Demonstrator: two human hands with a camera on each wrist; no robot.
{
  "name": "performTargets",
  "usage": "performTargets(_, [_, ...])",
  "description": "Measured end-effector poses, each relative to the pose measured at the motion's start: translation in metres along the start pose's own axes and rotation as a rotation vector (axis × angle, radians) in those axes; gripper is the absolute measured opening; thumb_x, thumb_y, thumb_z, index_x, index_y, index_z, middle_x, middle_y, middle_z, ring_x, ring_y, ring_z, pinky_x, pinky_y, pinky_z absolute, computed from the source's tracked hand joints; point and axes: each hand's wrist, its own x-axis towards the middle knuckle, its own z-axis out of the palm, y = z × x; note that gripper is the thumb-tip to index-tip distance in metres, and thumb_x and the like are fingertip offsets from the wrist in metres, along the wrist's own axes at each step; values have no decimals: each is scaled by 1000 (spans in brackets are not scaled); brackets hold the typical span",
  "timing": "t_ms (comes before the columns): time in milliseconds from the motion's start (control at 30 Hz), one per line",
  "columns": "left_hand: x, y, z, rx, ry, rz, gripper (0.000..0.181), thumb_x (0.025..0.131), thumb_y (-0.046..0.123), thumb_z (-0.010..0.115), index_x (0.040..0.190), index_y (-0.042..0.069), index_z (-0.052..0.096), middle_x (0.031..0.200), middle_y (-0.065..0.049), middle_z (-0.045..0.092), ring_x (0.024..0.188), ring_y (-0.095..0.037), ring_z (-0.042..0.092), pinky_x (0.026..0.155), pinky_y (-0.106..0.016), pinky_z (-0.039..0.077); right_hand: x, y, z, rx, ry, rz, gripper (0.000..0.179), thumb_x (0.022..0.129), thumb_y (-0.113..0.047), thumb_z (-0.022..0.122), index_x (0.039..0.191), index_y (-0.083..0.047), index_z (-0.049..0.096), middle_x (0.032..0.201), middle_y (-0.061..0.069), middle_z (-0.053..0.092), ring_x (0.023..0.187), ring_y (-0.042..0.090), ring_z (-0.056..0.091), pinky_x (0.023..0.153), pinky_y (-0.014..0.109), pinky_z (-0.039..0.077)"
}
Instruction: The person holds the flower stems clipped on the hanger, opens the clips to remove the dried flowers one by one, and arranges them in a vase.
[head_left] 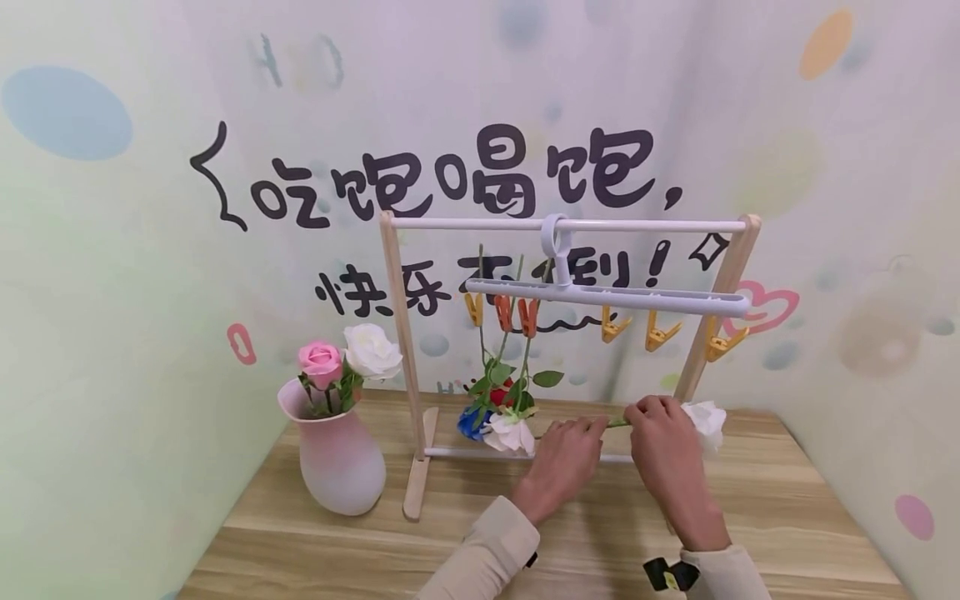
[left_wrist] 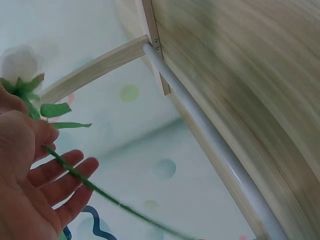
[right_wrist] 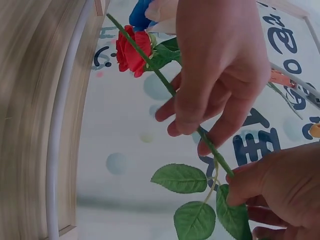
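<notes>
A white artificial rose (head_left: pixel 707 423) lies sideways in both hands, its bloom at the right and its green stem (left_wrist: pixel 120 204) running left. My right hand (head_left: pixel 666 446) grips the stem close below the bloom, beside several green leaves (right_wrist: pixel 181 178). Farther along, my left hand (head_left: pixel 564 461) holds the stem between thumb and fingers, as the right wrist view shows. Just left of it, a red rose (right_wrist: pixel 132 54), a blue rose (head_left: pixel 472 423) and a pale rose (head_left: pixel 510 433) hang heads down from clips (head_left: pixel 527 317) on a grey hanger (head_left: pixel 600 297).
Several yellow clips (head_left: pixel 662 333) hang without flowers on the hanger's right half. A wooden rack (head_left: pixel 396 308) carries the hanger on its top rod (head_left: pixel 465 224). At left stands a pink-white vase (head_left: pixel 343 462) with a pink rose (head_left: pixel 321 364) and another white rose (head_left: pixel 372 352).
</notes>
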Motion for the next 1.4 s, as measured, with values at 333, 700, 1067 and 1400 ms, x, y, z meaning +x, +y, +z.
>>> performTargets(333, [-6,-3,-8,1,-30,-23,28,84,18,74,111,21,67,79,8,69,56,-8,62,43,-22,42,3,-3,8,3,20,-160,18,65,15,70,78,2,70,92,20,69,98,41,58,93,47,48])
performTargets(700, [-26,-21,-31,-85,-115,-144,18,83,11,71,101,13,68,76,4,68,49,-10,55,40,-23,36,2,-15,16,105,131,-143,20,80,8,60,98,8,69,114,27,63,113,46,54,98,53,43])
performTargets(1067, [-58,-39,-61,-207,-36,-224,14,92,10,66,105,6,68,80,-3,72,58,-12,64,47,-21,44,7,-26,18,174,333,-27,50,72,11,68,120,15,56,120,31,57,107,48,53,90,55,44])
performTargets(1400, [-80,-58,-90,-367,81,-318,11,91,4,66,102,3,66,84,-6,72,69,-16,69,56,-24,52,12,-35,27,235,341,26,60,67,15,71,123,17,51,119,33,55,104,49,53,90,55,44])
